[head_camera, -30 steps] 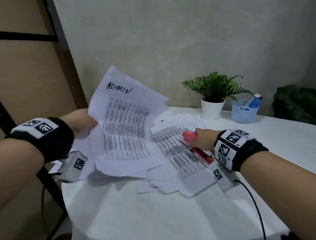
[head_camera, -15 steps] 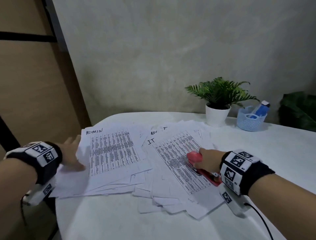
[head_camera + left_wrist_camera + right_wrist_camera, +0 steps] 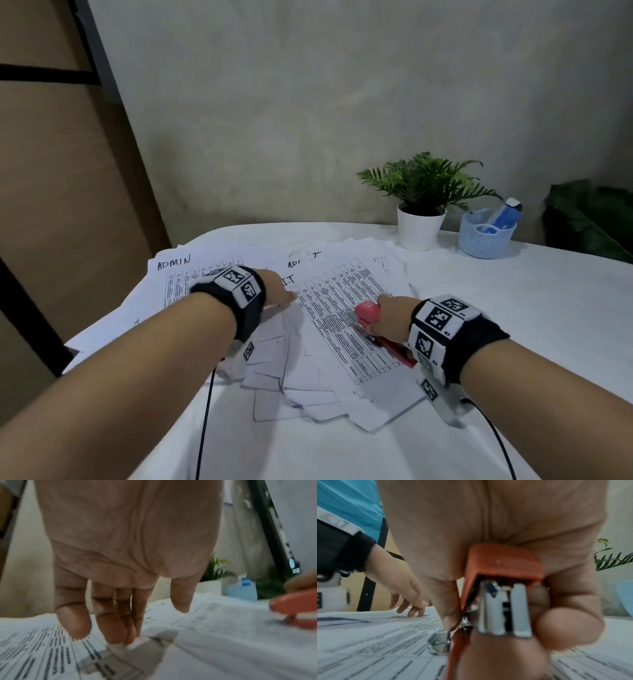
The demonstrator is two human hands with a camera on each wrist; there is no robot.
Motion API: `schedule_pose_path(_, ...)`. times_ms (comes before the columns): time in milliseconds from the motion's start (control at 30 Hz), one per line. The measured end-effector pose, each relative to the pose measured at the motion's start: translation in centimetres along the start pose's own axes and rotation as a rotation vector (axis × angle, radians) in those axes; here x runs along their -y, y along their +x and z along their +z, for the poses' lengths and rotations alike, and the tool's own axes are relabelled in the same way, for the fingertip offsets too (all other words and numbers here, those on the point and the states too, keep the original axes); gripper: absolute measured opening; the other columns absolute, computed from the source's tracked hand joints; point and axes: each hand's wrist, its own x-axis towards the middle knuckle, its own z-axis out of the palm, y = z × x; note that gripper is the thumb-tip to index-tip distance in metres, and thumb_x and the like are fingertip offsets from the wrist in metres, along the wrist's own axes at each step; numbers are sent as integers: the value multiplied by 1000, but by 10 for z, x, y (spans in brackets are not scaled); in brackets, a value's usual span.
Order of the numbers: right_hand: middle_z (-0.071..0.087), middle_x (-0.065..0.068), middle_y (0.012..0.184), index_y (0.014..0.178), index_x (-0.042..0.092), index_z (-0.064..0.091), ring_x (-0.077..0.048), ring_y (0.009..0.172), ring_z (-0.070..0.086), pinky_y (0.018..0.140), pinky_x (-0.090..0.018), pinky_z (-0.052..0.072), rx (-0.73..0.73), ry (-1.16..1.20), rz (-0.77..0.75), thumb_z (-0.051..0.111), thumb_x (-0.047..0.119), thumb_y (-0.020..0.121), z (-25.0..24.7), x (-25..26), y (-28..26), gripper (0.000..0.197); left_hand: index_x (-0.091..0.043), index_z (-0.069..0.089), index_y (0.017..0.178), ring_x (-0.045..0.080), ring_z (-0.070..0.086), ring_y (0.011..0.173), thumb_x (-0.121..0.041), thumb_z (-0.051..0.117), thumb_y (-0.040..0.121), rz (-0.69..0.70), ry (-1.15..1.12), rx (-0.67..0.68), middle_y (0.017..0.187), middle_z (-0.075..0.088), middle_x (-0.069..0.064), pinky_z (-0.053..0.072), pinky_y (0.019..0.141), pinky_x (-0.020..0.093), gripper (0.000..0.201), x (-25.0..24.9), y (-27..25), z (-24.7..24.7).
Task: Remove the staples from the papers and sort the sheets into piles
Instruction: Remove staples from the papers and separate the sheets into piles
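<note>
Papers (image 3: 342, 308): printed sheets lay fanned over the left half of the tabletop, reaching its left edge, several overlapping loosely toward the near side. One at the far left corner was headed "ADMIN"; another near the middle was marked "I.T".
Tabletop (image 3: 513, 308): white, its right half bare cloth, with two cables trailing off the near edge.
Plant (image 3: 423, 192): a green fern in a white pot stood at the far edge, just left of the basket.
Basket (image 3: 486, 236): pale blue, at the far edge, holding a blue and white object.
Right hand (image 3: 390, 317): rested on the printed sheet at the right side of the spread, fingers and thumb curled tight round the stapler.
Left hand (image 3: 120, 561): palm down over the middle of the spread, fingers (image 3: 111, 628) straight and close together, thumb apart, fingertips touching the paper beside the "I.T" mark.
Stapler (image 3: 501, 588): red with a metal core, clamped in the right hand, its front end toward the left hand and resting on the sheet.
</note>
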Motion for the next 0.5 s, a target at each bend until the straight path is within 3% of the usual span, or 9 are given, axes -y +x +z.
schedule_pose_path(67,57,-5,115,96,21,41,-22,103,59,99,-46,40,-19,-3,-6,39,33,96,1,-1,3,12,-9,63,85,26,58,111,-49,31,100,-45,-22,-30,104,62,12,40,99,35,53,-8,4,-2)
schedule_pose_path(133,56,-6,117,107,17,45,-23,106,57,102,-48,37,-16,21,-7,38,32,96,2,-2,4,20,-8,64,85,26,61,107,-47,36,99,-78,-135,-17,112,65,17,43,98,35,50,-12,7,-6)
schedule_pose_path(233,57,-7,118,118,12,44,-25,107,57,104,-48,35,-44,81,4,39,39,94,5,-3,5,37,1,62,108,22,70,97,-38,55,94,-102,-509,-1,109,66,16,52,77,29,42,-16,19,-7)
schedule_pose_path(267,57,-7,118,119,11,43,-25,106,57,104,-48,35,-49,100,10,40,41,94,5,-4,4,39,1,60,114,23,67,105,-36,60,92,-106,-569,-14,116,64,16,51,80,29,43,-18,24,-8)
schedule_pose_path(333,55,-9,120,120,10,43,-27,109,56,103,-49,36,-21,101,4,39,38,95,4,-4,5,38,2,54,126,30,54,124,-29,67,88,-113,-611,-55,131,56,17,45,101,37,50,-21,30,-9)
schedule_pose_path(367,54,-10,121,120,10,42,-28,110,55,102,-49,36,-5,83,-13,38,36,96,3,-4,5,35,2,52,127,32,52,125,-26,69,86,-124,-639,-62,133,54,17,42,105,40,52,-23,33,-9)
schedule_pose_path(500,54,-9,120,120,9,43,-28,110,55,101,-47,39,-13,96,-17,38,35,96,3,-3,4,35,7,56,124,36,56,120,-25,73,82,-121,-663,-78,128,58,24,45,100,43,56,-27,35,-10)
